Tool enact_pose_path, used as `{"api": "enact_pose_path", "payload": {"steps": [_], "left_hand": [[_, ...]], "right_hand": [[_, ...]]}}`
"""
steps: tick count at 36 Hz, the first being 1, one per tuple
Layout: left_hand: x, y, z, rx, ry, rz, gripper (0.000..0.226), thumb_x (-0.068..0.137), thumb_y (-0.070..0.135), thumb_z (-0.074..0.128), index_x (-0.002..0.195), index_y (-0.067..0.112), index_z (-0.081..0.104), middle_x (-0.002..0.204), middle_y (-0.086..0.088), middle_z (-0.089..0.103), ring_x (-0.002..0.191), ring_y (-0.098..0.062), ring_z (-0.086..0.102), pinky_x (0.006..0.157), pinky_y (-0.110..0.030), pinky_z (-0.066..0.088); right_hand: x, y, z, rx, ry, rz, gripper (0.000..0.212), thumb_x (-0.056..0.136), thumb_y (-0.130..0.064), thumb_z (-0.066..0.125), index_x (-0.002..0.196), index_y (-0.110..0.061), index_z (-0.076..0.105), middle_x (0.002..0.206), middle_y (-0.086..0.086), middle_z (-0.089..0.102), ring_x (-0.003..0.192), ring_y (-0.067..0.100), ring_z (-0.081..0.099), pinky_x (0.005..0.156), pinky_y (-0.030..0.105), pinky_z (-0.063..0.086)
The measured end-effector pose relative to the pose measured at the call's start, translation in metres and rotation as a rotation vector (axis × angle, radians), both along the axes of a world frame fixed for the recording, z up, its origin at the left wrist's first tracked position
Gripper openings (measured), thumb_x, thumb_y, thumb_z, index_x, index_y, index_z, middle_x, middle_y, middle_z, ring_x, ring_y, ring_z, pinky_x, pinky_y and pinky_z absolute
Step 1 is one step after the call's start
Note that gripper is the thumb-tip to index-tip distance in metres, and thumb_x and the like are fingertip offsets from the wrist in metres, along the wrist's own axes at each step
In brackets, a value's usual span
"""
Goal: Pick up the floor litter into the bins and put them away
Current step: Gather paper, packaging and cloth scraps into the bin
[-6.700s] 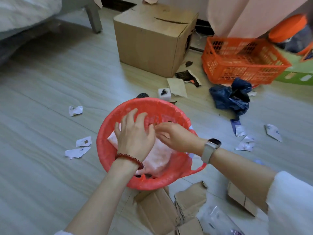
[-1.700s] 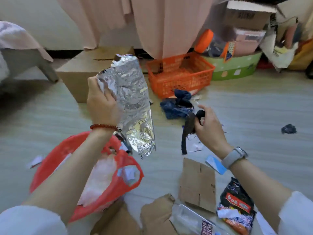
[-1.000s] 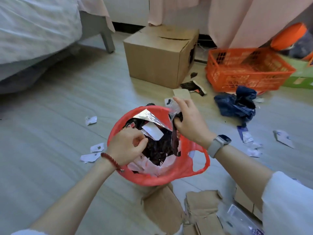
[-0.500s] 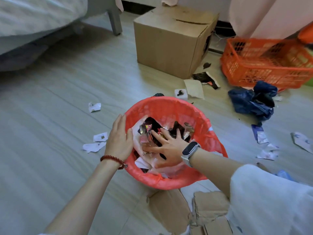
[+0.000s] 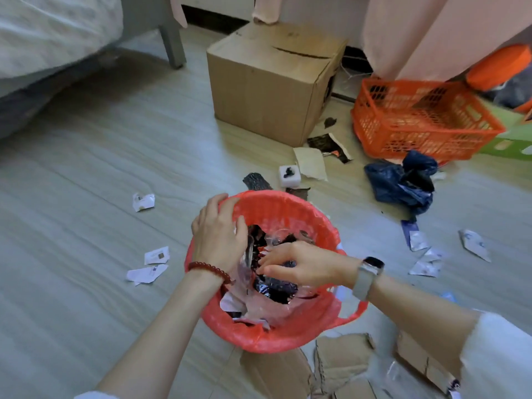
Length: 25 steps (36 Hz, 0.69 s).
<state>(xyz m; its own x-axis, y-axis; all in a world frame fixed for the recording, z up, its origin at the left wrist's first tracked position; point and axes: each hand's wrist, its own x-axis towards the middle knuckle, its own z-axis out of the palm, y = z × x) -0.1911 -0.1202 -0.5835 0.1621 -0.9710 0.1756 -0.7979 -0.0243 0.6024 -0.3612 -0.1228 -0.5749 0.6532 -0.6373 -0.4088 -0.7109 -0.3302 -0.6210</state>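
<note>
A round bin lined with a red plastic bag [image 5: 288, 205] stands on the floor in front of me, holding crumpled foil, dark wrappers and pale plastic [image 5: 273, 289]. My left hand [image 5: 218, 237] rests over the bin's left rim, fingers spread, pressing on the litter inside. My right hand [image 5: 299, 266] lies flat across the middle of the bin on top of the wrappers, fingers apart. Neither hand grips anything that I can see.
White paper scraps [image 5: 149, 264] lie left of the bin, more scraps [image 5: 426, 257] to its right. Torn cardboard [image 5: 331, 367] lies near me. Beyond stand a cardboard box [image 5: 270, 82], an orange basket [image 5: 417, 119], a dark blue bag [image 5: 403, 182] and a bed [image 5: 43, 38].
The foil sheet and black wrapper went from my hands into the bin. Since half a second ago my left hand slid further over the rim and my right hand keeps pressing the litter down.
</note>
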Motion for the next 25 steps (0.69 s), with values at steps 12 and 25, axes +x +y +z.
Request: {"api": "enact_pose_path", "payload": {"steps": [12, 25], "left_hand": [[-0.213, -0.026, 0.049, -0.082, 0.263, -0.456, 0.025, 0.088, 0.007, 0.05, 0.111, 0.007, 0.06, 0.111, -0.011, 0.059, 0.103, -0.026, 0.056, 0.089, -0.035, 0.044], [-0.459, 0.092, -0.108, 0.476, -0.253, -1.138, 0.049, 0.091, 0.026, 0.048, 0.137, 0.018, 0.034, 0.14, -0.01, 0.036, 0.124, -0.03, 0.04, 0.095, -0.041, 0.043]], "right_hand": [[-0.239, 0.018, 0.068, -0.248, -0.176, -0.856, 0.022, 0.094, -0.01, 0.046, 0.091, -0.023, 0.063, 0.078, -0.006, 0.066, 0.077, 0.018, 0.063, 0.084, 0.038, 0.05], [-0.469, 0.203, -0.103, 0.068, 0.239, -1.282, 0.027, 0.092, -0.017, 0.049, 0.118, -0.017, 0.058, 0.109, 0.008, 0.062, 0.096, 0.021, 0.059, 0.084, 0.031, 0.045]]}}
